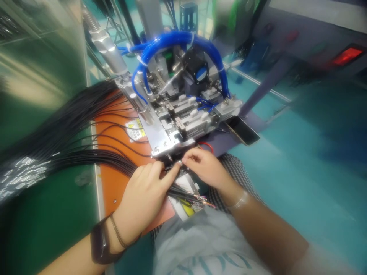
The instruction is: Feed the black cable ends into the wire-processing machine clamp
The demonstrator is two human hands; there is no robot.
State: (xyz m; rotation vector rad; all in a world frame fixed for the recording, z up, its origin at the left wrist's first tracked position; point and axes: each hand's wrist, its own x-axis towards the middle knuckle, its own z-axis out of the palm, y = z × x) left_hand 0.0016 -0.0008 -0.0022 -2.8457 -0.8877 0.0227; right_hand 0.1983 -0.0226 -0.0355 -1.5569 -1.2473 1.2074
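Note:
My left hand (pixel 146 191) is closed over a bundle of black cables (pixel 109 158); its underside is hidden. Its thumb stretches to a small shiny piece (pixel 180 162) at the front of the metal machine (pixel 189 114). From the other side, my right hand (pixel 203 166) pinches at that same spot, fingertips nearly meeting the left thumb. What it holds is too small to name. Past my left hand, the stripped cable ends (pixel 203 200) show coloured and coppery wires above my lap.
Thick blue air hoses (pixel 183 36) arch over the machine. A phone (pixel 243 130) lies at its right. More black cables (pixel 71 107) spread over the orange board (pixel 110 191) from the left. A warning label (pixel 135 130) is on the board. A blue stool (pixel 188 17) stands behind.

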